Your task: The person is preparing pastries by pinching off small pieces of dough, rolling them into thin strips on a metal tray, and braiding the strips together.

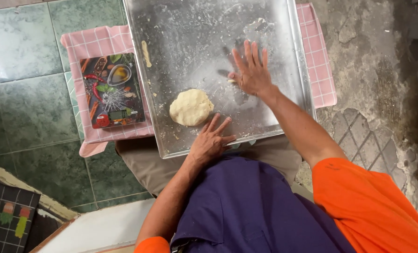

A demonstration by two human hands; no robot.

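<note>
The left hand [210, 141] lies flat with fingers spread on the near rim of the floured metal tray [181, 37], apparently steadying it; the dough ball [190, 107] sits just beyond it. The right hand [252, 71], open and spread, presses the tray's floor beside a small dough scrap [231, 81]; a kitchen scale [111, 90] rests left on the checked cloth [99, 42]

One screen only: small greenish rectangular display [120, 114] low on flat rectangular kitchen scale [111, 91], dark top printed with red chillies, green leaves, spices. Lying on pink checked cloth [101, 42], left of metal tray [209, 47].
</note>
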